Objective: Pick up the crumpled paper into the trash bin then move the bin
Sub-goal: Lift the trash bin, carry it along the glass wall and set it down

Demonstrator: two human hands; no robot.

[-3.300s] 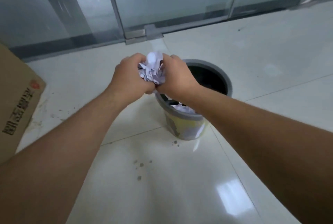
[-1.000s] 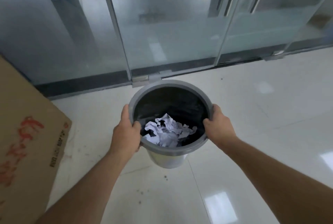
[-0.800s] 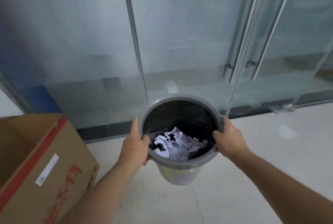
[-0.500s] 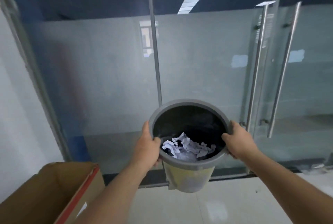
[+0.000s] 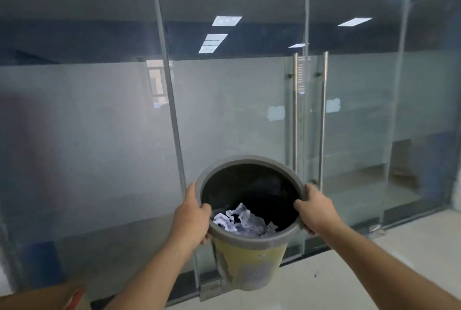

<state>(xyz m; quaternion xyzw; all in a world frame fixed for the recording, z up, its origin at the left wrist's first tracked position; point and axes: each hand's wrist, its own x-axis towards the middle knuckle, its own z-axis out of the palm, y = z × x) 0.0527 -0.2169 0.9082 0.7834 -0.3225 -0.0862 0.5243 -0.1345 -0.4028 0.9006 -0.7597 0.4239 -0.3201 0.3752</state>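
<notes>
Bin (image 5: 249, 263) hangs in the air before the glass door (image 5: 309, 120), paper (image 5: 240, 221) lying inside. Left hand (image 5: 190, 221) clamps the rim at 9 o'clock, right hand (image 5: 315, 211) at 3 o'clock. Best kept level, both grips firm, so nothing spills. Compared with half a second ago, it rides higher, and the box (image 5: 72, 297) at 7 o'clock has nearly left view.

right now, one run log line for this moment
paper: in bin | bin: lifted off floor | left hand: gripping rim | right hand: gripping rim
</notes>
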